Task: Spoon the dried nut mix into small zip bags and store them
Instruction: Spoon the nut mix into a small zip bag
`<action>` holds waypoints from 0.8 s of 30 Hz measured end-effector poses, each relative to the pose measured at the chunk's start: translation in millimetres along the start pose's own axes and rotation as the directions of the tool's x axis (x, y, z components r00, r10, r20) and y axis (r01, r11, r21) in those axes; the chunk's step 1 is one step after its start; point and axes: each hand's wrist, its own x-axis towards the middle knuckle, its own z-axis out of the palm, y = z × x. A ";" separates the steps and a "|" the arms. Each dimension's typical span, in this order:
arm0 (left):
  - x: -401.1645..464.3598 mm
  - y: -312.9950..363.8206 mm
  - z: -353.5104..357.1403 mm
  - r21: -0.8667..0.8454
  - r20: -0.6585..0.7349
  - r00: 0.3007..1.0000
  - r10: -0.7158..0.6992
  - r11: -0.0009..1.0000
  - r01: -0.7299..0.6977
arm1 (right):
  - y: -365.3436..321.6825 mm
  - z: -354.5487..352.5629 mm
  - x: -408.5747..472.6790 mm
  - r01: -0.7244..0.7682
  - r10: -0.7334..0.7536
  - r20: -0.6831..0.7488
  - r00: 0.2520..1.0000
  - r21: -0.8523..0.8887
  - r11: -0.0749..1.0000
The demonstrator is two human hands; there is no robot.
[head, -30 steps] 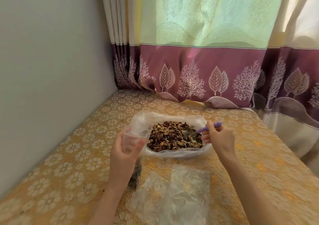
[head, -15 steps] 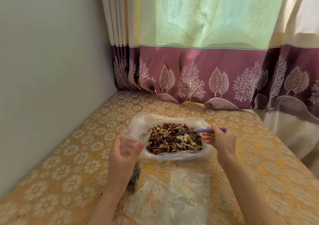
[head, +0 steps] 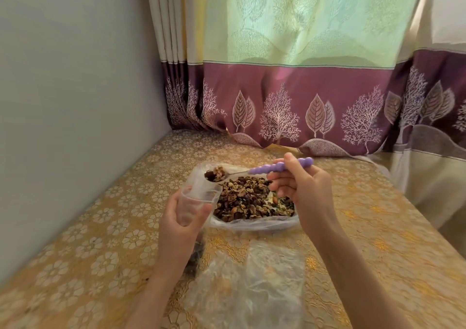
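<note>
A heap of dried nut mix [head: 249, 200] lies in a wide clear plastic bag [head: 252, 225] on the table. My left hand [head: 176, 225] grips a small clear zip bag [head: 195, 202] with its mouth held open; dark mix shows in its lower part below my wrist. My right hand [head: 302, 190] holds a spoon by its purple beaded handle [head: 280, 167]. The spoon's bowl [head: 216, 173] carries nut mix and hovers just above the small bag's mouth.
A pile of clear plastic bags [head: 252, 291] lies on the gold floral tablecloth [head: 100, 240] in front of me. A grey wall [head: 75, 101] runs along the left, and a green and purple curtain [head: 302, 89] hangs behind the table.
My right hand has lifted the spoon out of the nut heap, loaded, and swung it left to above the small bag's mouth. My left hand has kept the bag in place.
</note>
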 end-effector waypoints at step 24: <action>0.0 1.7 -3.4 0.006 0.003 1.000 0.005 1.000 -0.005 | 30.3 -36.2 19.9 0.072 -0.122 -0.201 0.972 -0.241 0.968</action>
